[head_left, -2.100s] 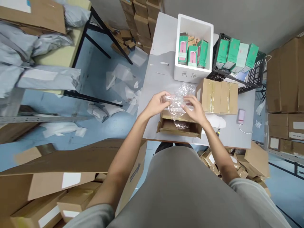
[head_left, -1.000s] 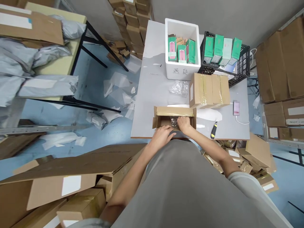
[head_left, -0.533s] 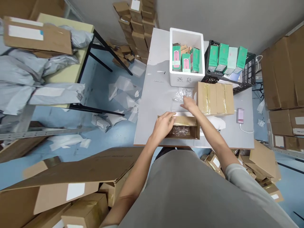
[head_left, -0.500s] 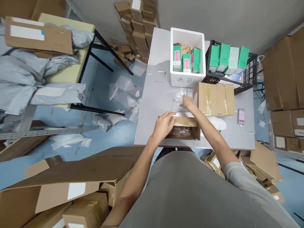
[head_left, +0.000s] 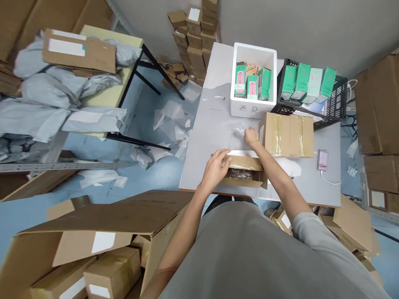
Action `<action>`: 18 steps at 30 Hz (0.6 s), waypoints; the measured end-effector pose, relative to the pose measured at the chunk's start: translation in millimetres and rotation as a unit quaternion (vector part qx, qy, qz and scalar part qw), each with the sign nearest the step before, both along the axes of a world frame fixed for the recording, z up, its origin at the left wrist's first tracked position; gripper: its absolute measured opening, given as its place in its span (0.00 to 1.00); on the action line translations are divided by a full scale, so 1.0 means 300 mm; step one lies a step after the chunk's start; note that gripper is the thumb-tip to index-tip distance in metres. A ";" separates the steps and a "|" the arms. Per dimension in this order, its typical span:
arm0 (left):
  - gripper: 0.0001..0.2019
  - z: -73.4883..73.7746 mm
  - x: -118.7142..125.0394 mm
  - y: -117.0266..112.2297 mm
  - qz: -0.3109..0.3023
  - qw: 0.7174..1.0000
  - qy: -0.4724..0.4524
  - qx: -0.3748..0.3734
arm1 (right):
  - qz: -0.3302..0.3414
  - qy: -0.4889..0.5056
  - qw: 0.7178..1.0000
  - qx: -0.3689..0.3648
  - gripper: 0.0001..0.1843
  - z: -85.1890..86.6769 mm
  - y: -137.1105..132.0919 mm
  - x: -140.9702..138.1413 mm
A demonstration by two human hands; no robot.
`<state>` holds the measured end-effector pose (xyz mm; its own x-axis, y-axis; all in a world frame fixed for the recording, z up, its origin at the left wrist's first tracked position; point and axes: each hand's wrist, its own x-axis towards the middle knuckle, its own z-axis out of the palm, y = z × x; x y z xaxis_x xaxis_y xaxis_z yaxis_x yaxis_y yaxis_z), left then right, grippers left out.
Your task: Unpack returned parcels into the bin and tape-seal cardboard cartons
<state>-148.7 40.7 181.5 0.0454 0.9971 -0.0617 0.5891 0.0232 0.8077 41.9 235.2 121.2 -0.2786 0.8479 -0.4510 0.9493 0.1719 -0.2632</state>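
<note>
An open cardboard box (head_left: 246,182) sits at the near edge of the grey table (head_left: 208,137), with crinkled clear plastic inside. My left hand (head_left: 216,168) rests on the box's left flap, fingers curled over its edge. My right hand (head_left: 252,136) reaches past the box to a wad of clear plastic wrap (head_left: 239,129) lying on the table and closes on it. A taped cardboard box (head_left: 288,135) stands just right of that hand.
A white foam bin (head_left: 253,109) and a black crate (head_left: 339,104) hold green cartons at the table's far side. A phone (head_left: 322,160) on a cable lies at the right. Cardboard boxes crowd the floor at lower left and right; grey mailer bags cover a left table.
My right hand came out of the open box and reached forward to the plastic wrap. My left hand moved from the box's near side onto its left flap.
</note>
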 end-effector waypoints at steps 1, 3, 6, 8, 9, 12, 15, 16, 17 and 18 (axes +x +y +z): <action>0.25 0.003 0.004 0.008 0.003 1.000 0.003 0.016 | -0.006 0.005 1.000 0.017 0.18 0.035 -0.031 0.012; 0.37 0.020 0.013 0.023 -0.003 0.999 0.007 0.047 | -0.001 0.071 0.996 0.056 0.17 0.123 -0.120 0.052; 0.48 0.067 0.033 0.035 -0.058 0.996 -0.015 0.065 | 0.043 0.277 0.957 0.081 0.12 0.275 -0.306 0.141; 0.44 0.101 0.059 0.027 -0.100 0.991 -0.069 0.054 | 0.048 0.365 0.925 0.091 0.11 0.360 -0.435 0.198; 0.39 0.115 0.076 0.018 -0.112 0.987 -0.106 0.044 | 0.045 0.387 0.916 0.097 0.11 0.390 -0.492 0.221; 0.27 0.132 0.138 -0.014 -0.095 0.972 -0.215 0.011 | -0.006 0.416 0.899 0.136 0.13 0.422 -0.620 0.267; 0.24 0.117 0.199 -0.040 -0.043 0.959 -0.280 -0.020 | -0.080 0.425 0.885 0.173 0.32 0.403 -0.693 0.297; 0.24 0.107 0.216 -0.046 -0.028 0.955 -0.295 -0.026 | -0.085 0.425 0.885 0.170 0.41 0.395 -0.712 0.307; 0.23 0.096 0.232 -0.051 -0.017 0.951 -0.308 -0.029 | -0.075 0.423 0.889 0.161 0.46 0.389 -0.729 0.315; 0.23 0.085 0.246 -0.057 -0.008 0.947 -0.320 -0.031 | -0.057 0.418 0.894 0.149 0.48 0.384 -0.746 0.323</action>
